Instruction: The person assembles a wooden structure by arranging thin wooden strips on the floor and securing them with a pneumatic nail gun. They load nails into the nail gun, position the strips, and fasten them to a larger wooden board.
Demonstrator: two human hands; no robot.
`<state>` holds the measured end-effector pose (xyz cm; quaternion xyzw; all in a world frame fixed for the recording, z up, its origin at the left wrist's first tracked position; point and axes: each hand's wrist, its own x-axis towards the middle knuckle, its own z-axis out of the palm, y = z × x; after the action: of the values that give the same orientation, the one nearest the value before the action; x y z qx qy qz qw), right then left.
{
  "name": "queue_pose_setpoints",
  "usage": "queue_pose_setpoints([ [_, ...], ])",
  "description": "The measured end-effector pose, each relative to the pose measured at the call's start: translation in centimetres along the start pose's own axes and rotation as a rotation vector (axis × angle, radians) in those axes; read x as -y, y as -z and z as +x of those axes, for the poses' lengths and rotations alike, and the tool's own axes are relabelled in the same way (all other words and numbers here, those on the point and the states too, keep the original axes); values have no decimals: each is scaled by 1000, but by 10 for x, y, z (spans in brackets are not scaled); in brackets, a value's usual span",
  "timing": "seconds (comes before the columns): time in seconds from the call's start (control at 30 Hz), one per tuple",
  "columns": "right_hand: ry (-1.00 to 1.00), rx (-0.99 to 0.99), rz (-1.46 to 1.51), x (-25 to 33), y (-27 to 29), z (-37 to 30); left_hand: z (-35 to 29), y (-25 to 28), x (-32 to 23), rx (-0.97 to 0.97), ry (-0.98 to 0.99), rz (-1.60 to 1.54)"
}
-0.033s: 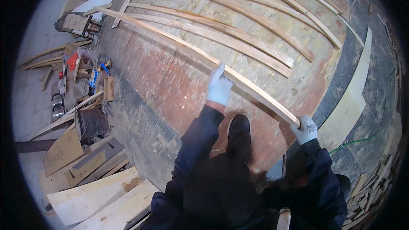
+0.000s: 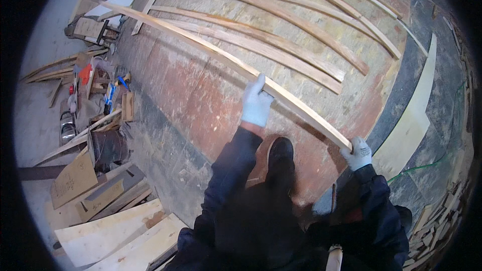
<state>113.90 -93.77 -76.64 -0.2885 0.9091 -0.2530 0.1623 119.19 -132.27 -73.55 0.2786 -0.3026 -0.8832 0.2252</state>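
Left of the long wooden strip [image 2: 201,45] we see a clutter of tools and offcuts [image 2: 95,100]. Our gloved left hand [image 2: 256,104] clamps its fingers around the strip near its middle. Beyond it, more curved strips [image 2: 281,50] lie on the worn floor [image 2: 191,90]. Our right hand [image 2: 358,153] seems to be closed on the strip's near end, just beside a dark shoe [image 2: 280,158].
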Motion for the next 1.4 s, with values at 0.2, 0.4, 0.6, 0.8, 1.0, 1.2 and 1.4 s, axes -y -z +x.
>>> queue_pose_setpoints([
  [0.2,-97,394,213,34,-12,24,-44,-103,-70,276,-288,470],
  [0.4,-1,411,468,62,28,68,-59,-194,-91,326,-574,709],
  [0.6,135,57,1076,85,154,124,-48,-221,-105,236,-710,1003],
  [0.8,240,-188,1403,78,243,141,-49,-170,-58,335,-796,1385],
  [1.0,159,-262,1811,11,237,128,-50,-107,-37,418,-1007,1879],
  [1.2,-98,-533,2039,-44,181,87,-30,-67,-36,546,-1035,2034],
  [1.4,-234,-760,2010,-83,191,66,26,-15,-56,316,-992,2273],
])
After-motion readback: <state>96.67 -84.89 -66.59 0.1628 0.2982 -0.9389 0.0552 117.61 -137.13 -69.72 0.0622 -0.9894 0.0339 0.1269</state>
